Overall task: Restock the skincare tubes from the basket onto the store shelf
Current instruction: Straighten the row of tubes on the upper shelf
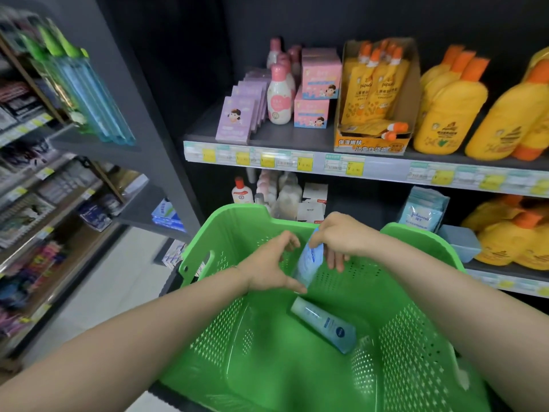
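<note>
Two light-blue tubes on my feed: the lifted tube (307,261) over the green basket (416,292), the second tube (323,324) lying in it
From here I see the right hand (341,237) pinching the lifted tube by its upper end, so it slants above the far half of the basket; the left hand (267,270) is cupped just beside it, thumb tip touching the tube's lower end and fingers curled near its upper part, and I cannot tell whether that hand truly grips; the second tube rests flat on the basket floor, below both hands; beyond the basket stands the store shelf (282,135), carrying pink boxes (320,75), a pink-capped bottle (279,96) and yellow bottles (448,114) with orange caps
</note>
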The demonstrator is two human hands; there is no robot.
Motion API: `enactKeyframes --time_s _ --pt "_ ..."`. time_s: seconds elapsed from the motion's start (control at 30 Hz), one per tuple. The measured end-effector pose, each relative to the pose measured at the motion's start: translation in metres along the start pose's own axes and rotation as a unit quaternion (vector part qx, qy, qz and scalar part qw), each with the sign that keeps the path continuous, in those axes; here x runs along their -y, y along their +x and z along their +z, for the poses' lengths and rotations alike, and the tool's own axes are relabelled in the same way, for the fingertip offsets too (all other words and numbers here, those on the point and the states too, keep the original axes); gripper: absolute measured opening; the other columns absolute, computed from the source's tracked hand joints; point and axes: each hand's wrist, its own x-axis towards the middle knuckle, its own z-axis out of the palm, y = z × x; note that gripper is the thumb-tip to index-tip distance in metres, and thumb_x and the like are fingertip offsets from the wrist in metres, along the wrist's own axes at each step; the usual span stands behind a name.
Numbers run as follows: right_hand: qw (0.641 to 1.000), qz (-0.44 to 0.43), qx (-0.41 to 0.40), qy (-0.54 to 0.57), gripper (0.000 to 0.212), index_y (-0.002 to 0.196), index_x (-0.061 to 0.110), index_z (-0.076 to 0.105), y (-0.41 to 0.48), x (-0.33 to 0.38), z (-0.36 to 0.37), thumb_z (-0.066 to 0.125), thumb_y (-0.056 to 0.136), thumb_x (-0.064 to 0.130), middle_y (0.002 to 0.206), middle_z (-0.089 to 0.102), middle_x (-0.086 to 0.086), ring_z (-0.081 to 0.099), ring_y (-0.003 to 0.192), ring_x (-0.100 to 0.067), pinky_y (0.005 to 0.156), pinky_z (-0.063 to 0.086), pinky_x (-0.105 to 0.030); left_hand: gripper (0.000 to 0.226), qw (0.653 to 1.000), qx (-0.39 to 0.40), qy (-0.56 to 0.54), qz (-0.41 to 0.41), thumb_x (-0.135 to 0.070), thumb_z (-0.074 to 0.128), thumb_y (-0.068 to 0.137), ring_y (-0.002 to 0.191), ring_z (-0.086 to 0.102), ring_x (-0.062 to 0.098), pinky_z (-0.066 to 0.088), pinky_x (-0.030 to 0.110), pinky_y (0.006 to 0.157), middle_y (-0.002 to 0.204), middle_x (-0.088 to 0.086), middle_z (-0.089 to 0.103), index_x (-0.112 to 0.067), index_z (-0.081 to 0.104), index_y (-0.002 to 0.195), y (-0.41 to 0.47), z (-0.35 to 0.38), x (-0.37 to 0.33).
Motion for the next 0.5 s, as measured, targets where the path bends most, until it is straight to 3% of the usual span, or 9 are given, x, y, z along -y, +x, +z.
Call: enactKeyframes --time_s 0.1,0.2,0.3,0.37,0.43,0.5 --pt "1.0 0.005 -0.018 0.021 0.025 0.075 -0.002 0.061 -0.006 0.01 -0.004 0.056 0.087 0.019 0.048 0.061 -0.012 0.055 0.033 -0.02 0.035 0.032 -0.016 0.078 0.999 -0.021 -0.032 0.018 -0.032 0.089 0.06 0.11 0.049 0.008 0.04 0.02 0.092 0.121 -0.01 0.051 -0.019 0.043 0.122 -0.003 0.001 -0.009" --pt "0.999 -0.006 -0.032 0.033 0.026 0.072 -0.001 0.061 -0.016 0.022 -0.007 0.055 0.086 0.02 0.045 0.059 -0.011 0.053 0.031 -0.02 0.034 0.03 -0.016 0.06 0.997 -0.054 -0.052 0.031 -0.028 0.084 0.066 0.106 0.055 0.013 0.047 0.031 0.089 0.114 -0.007 0.057 -0.016 0.048 0.112 -0.005 -0.001 -0.021" --pt "0.997 -0.037 -0.044 0.043 0.037 0.071 0.001 0.061 -0.026 0.03 -0.013 0.051 0.091 0.03 0.046 0.06 -0.011 0.054 0.034 -0.02 0.037 0.033 -0.018 0.044 0.993 -0.058 -0.09 0.037 -0.01 0.078 0.071 0.098 0.056 0.014 0.048 0.022 0.083 0.103 -0.004 0.058 -0.015 0.049 0.105 -0.006 -0.014 -0.031" --pt "0.995 -0.054 -0.056 0.063 0.05 0.071 0.002 0.06 -0.033 0.033 -0.022 0.043 0.097 0.041 0.051 0.063 -0.013 0.057 0.037 -0.02 0.04 0.037 -0.019 0.043 0.992 -0.05 -0.117 0.026 -0.01 0.075 0.068 0.098 0.057 0.015 0.05 0.022 0.083 0.104 0.001 0.06 -0.019 0.052 0.103 -0.007 -0.024 -0.035" --pt "0.992 -0.061 -0.068 0.086 0.057 0.074 0.003 0.06 -0.038 0.034 -0.032 0.037 0.099 0.049 0.056 0.065 -0.014 0.059 0.041 -0.02 0.042 0.039 -0.019 0.048 0.987 -0.048 -0.153 0.016 -0.014 0.073 0.064 0.1 0.059 0.018 0.053 0.033 0.087 0.109 0.006 0.062 -0.017 0.055 0.109 -0.01 -0.036 -0.04" --pt "0.99 -0.063 -0.074 0.106 0.053 0.076 0.006 0.06 -0.041 0.032 -0.04 0.036 0.1 0.046 0.059 0.065 -0.012 0.06 0.045 -0.021 0.042 0.038 -0.018 0.047 0.982 -0.051 -0.182 0.009 -0.005 0.07 0.071 0.097 0.059 0.018 0.054 0.034 0.084 0.108 0.009 0.062 -0.01 0.054 0.116 -0.012 -0.048 -0.048"
